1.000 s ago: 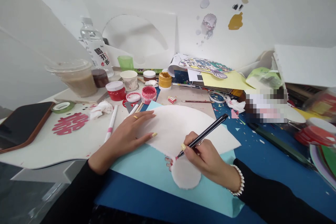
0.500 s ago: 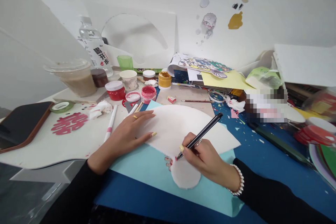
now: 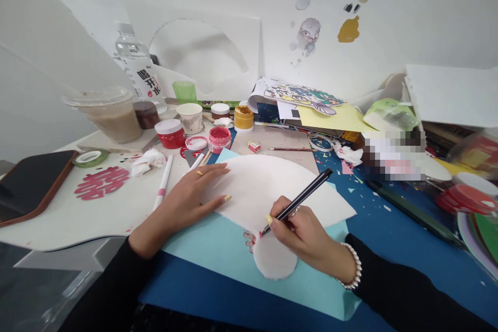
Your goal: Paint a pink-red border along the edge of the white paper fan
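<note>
White fan-shaped paper [image 3: 268, 181] | lying on light-blue sheet [image 3: 218, 249], wide arc pointing away | right hand [image 3: 305, 236], nearer its narrow neck, pinching black pen [image 3: 301, 199], tip slanting down-left to it | left hand [image 3: 194, 197] resting spread on its left part

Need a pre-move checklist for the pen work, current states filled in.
1. Pen gripped: ok, black pen in the right hand.
2. Paper steadied: ok, left hand lies on the white paper.
3. Backing in place: ok, light-blue sheet underneath.
4. Tip touching paper: cannot tell; it's at the pink marks on the narrow neck.
5. Pink paint jar closed: not ok, open beyond the left hand.
6. Ink remaining: cannot tell.
</note>
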Demonstrator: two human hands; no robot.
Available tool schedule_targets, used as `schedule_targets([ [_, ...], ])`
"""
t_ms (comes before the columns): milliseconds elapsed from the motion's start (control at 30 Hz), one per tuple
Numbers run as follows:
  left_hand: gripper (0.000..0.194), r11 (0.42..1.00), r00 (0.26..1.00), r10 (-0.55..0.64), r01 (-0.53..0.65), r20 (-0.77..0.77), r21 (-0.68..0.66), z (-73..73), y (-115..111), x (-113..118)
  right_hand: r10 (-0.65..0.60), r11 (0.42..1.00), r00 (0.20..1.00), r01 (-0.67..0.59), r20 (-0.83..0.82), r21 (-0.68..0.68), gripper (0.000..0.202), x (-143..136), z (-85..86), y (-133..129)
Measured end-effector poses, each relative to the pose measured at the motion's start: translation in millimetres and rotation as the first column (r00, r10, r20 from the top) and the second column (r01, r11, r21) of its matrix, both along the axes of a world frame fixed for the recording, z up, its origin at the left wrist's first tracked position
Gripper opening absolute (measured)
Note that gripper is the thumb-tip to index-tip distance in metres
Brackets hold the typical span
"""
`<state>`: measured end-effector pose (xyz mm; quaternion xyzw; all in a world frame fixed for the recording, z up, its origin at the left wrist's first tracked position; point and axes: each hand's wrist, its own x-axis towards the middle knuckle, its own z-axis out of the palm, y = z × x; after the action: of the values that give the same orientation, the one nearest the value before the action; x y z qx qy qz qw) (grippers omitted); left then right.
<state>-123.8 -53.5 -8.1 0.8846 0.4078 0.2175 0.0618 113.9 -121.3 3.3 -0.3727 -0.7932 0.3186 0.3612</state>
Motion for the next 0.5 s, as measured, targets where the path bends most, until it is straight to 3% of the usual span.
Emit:
schedule_targets([
  [500, 0.049, 1.0, 1.0, -0.002, 0.002, 0.005, 0.002, -1.0, -0.2, -0.6, 0.042, 0.997, 0.999, -0.044, -0.026, -0.058, 0.015, 2.0, -1.1, -0.1],
])
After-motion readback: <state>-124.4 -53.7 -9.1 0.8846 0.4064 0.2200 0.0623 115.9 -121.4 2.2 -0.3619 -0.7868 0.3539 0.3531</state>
